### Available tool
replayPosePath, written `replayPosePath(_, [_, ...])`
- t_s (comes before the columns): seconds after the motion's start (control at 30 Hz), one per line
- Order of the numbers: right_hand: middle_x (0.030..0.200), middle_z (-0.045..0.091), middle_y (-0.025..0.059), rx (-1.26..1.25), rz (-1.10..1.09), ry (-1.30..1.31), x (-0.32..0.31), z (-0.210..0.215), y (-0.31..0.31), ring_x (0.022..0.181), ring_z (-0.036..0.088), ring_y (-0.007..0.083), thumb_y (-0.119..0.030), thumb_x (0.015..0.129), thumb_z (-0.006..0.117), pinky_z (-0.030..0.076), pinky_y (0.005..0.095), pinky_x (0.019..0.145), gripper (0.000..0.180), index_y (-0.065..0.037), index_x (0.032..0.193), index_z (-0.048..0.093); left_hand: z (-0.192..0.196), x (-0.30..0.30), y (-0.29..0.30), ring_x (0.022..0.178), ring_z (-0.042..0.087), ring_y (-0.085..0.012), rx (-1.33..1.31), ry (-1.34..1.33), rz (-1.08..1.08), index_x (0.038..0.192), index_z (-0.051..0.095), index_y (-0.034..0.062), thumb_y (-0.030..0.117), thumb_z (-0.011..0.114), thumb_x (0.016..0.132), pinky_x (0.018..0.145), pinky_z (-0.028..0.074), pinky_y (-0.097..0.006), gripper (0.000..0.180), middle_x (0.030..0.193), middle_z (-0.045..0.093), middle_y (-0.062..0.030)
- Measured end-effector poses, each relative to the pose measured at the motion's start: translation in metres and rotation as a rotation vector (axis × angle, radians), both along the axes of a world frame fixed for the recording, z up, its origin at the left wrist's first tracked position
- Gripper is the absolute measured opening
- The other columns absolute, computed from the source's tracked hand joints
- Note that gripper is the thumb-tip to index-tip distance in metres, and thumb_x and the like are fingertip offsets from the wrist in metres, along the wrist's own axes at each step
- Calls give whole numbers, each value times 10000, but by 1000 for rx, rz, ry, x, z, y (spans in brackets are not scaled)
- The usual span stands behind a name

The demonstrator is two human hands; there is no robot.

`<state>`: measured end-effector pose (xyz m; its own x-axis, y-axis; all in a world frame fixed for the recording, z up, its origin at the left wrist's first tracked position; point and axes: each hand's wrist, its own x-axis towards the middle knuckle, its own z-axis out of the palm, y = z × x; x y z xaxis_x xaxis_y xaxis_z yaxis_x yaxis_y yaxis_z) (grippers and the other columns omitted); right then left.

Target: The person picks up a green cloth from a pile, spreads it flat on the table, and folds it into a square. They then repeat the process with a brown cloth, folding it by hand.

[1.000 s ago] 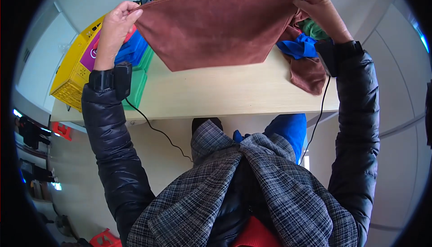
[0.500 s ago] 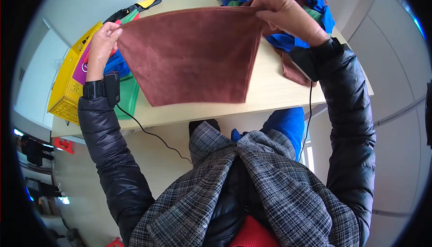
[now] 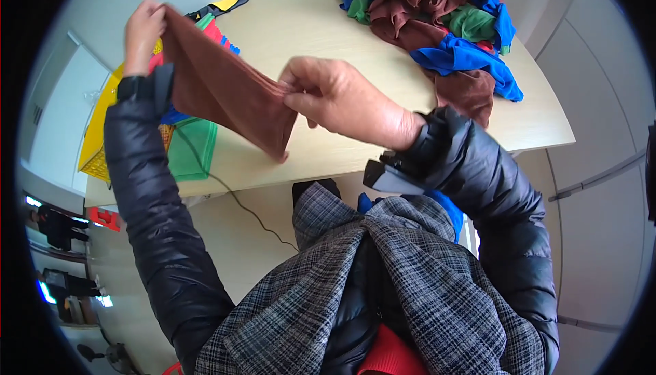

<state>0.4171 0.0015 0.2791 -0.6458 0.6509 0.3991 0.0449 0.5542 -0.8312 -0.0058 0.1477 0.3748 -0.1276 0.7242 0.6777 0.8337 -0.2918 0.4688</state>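
Note:
A brown cloth [image 3: 225,88] hangs slantwise between my hands, above the left part of the table. My left hand [image 3: 142,33], raised at the far left, pinches its upper corner. Lower and nearer the middle, my right hand [image 3: 335,95] grips the opposite end between thumb and fingers, where several layered edges show. The cloth looks doubled over, and its lower corner dangles free. Beneath it, a green cloth [image 3: 193,149] lies flat by the table's front edge, partly hidden behind my left sleeve.
A heap of crumpled brown, blue, green and red cloths [image 3: 427,6] covers the table's back right. On the left stands a yellow plastic crate [image 3: 92,149], with coloured cloths beside it. A thin black cable [image 3: 236,201] runs from my left wrist. White cabinets [image 3: 601,122] line the right side.
The brown cloth was spread wide and flat between both hands; now it is doubled and slanted. My right hand has moved left and down, away from the heap, and my left hand has risen.

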Motion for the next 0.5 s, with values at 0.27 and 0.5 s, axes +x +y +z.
replayPosePath(0.27, [884,662,50,-524,-248,69,29,-70,4,666,646,119,-89,953,610,506,238,578,151,2,1073,596,-65,174,108,844,662,-266,104,16,-382,1012,627,10,173,628,883,772,520,-377,208,892,685,-153])
replayPosePath(0.5, [835,703,73,-962,-407,-74,96,-172,2,662,666,143,-113,959,604,512,240,564,146,-11,1063,608,-189,238,42,1062,620,-142,-445,-69,-763,1198,627,8,163,598,985,928,492,-306,265,1110,677,-101])
